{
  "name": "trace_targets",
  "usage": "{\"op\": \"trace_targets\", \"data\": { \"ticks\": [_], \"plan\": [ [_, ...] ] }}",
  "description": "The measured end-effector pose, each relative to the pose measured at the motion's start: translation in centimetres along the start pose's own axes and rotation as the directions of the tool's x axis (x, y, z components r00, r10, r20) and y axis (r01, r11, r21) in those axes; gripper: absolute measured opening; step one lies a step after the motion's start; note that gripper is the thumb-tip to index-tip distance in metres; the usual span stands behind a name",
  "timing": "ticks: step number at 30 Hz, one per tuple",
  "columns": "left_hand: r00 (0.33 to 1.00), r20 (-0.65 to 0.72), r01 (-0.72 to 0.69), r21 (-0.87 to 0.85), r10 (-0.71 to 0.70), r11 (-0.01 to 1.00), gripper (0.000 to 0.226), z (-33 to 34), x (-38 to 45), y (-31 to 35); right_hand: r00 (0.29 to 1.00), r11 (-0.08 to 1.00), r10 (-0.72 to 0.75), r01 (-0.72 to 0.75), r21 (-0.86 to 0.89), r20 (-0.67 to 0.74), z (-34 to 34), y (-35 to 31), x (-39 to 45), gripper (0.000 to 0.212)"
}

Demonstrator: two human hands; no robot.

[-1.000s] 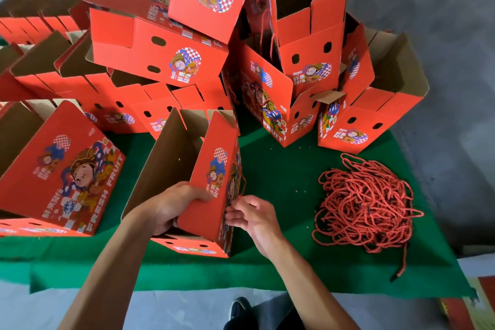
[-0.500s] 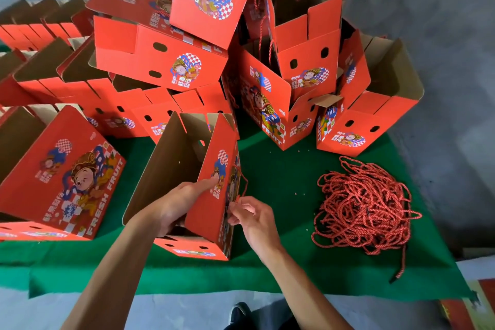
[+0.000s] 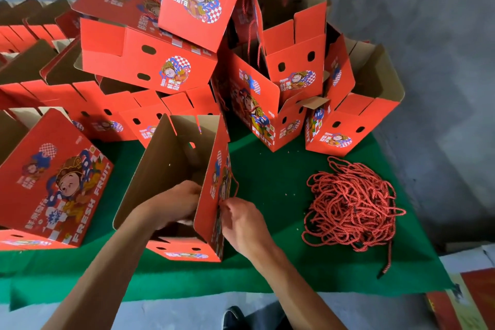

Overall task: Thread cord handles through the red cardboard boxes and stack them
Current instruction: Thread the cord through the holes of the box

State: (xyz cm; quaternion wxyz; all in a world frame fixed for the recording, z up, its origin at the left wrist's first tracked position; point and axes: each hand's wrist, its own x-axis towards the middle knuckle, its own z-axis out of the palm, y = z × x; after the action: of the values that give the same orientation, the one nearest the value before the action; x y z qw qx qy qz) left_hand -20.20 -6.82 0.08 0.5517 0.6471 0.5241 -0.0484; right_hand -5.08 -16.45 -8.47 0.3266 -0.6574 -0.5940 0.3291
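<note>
- Open red cardboard box [image 3: 171, 169] at centre frame on green felt mat [image 3: 267, 185], open side up, brown inside showing.
- Left hand [image 3: 174, 203] reaching down inside box against right wall, fingers curled; whether gripping cord end or only pressing cardboard, cannot tell.
- Right hand [image 3: 241, 220] outside same wall at 6 o'clock, fingertips pinched together on red cord [image 3: 235, 185] at a hole near lower edge.
- Cord arcing up outer face in a short loop toward 12 o'clock, upper end apparently entering a second hole; by judgement, one end seated, second end going in.
- Tangled pile of red cords [image 3: 353, 203] at 3 o'clock, well apart from box, still large; by judgement, many handles left to fit.
- Heap of assembled boxes [image 3: 267, 83] at 12 to 1 o'clock, piled at odd angles; red cord hanging from at least one near top, suggesting some already threaded and stacked.
- Further boxes [image 3: 147, 61] at 10 to 11 o'clock; cords there not discernible.
- Printed box lying on its side [image 3: 53, 182] at 9 o'clock, "FRESH FRUIT" lettering up, no handle visible.
- Task judged partway through: current box unfinished, not yet on stack.
</note>
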Motion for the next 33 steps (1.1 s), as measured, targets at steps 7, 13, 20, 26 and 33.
{"op": "trace_targets", "data": {
  "ticks": [7,13,20,26,33],
  "plan": [
    [0.991,0.006,-0.12,0.51,0.137,0.852,0.044,1.2,1.8,1.4,0.992,0.965,0.035,-0.003,-0.26,0.12,-1.6,-1.1,0.0,0.022],
    [0.995,0.047,0.06,0.4,-0.086,0.915,0.023,1.5,2.2,1.2,0.925,0.843,0.371,-0.373,-0.387,-0.082,-4.7,5.7,0.3,0.017],
    [0.918,-0.385,0.145,0.548,0.094,0.823,0.028,-0.7,0.9,-0.5,0.844,0.627,0.508,-0.499,-0.598,-0.172,-7.3,14.7,-1.6,0.025],
    [0.597,-0.482,-0.126,0.734,0.641,0.668,0.052,-6.8,-2.8,-0.4,0.833,0.594,0.524,-0.507,-0.624,-0.178,-6.5,14.8,-1.6,0.015],
    [0.738,-0.392,-0.023,0.799,0.55,0.601,0.035,-10.4,-4.7,-1.4,0.911,0.613,0.375,-0.385,-0.69,-0.175,-7.4,13.8,-1.3,0.012]
  ]
}}
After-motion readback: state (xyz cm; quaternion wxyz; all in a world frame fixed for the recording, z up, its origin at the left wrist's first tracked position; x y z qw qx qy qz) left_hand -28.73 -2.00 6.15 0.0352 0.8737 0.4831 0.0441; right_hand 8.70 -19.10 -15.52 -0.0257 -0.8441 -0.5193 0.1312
